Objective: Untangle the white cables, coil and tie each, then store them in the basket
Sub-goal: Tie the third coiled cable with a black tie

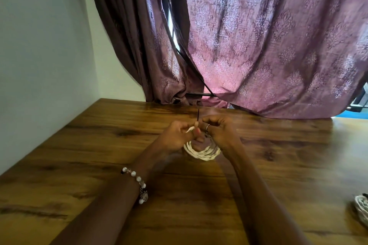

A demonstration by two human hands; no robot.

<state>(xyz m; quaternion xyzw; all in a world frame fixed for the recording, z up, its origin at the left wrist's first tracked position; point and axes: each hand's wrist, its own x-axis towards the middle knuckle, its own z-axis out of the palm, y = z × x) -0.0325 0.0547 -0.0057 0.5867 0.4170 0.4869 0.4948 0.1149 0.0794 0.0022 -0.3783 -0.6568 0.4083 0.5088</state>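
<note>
A coiled white cable (201,153) hangs between my two hands above the wooden table (99,155). My left hand (175,135) grips the coil's upper left side, and a white cable end sticks out by its fingers. My right hand (217,131) wears a ring and pinches a thin black tie (198,114) that points up from the top of the coil. The top part of the coil is hidden behind my fingers. A second white cable bundle (361,208) lies at the table's right edge, cut off by the frame.
A purple patterned curtain (268,45) hangs behind the table and drapes onto its far edge. A pale wall (39,45) runs along the table's left side. A black cord (191,65) runs down the gap in the curtain.
</note>
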